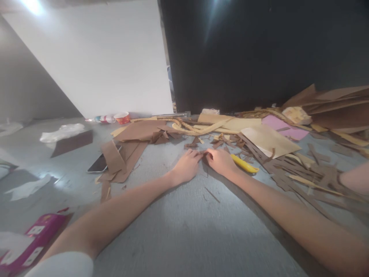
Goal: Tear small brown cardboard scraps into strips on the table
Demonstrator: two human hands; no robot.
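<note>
Many brown strips [258, 152] — yellow object [244, 164] beside the right hand [221, 161]

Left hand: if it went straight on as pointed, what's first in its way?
Likely the right hand, close ahead, with a small brown piece at the fingertips between the two; exact depth is unclear.

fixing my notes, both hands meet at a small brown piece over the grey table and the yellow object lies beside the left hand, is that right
One slip: the head view shows the yellow object beside the right hand, not the left hand. Both hands do meet at a small brown piece over the grey table.
</note>
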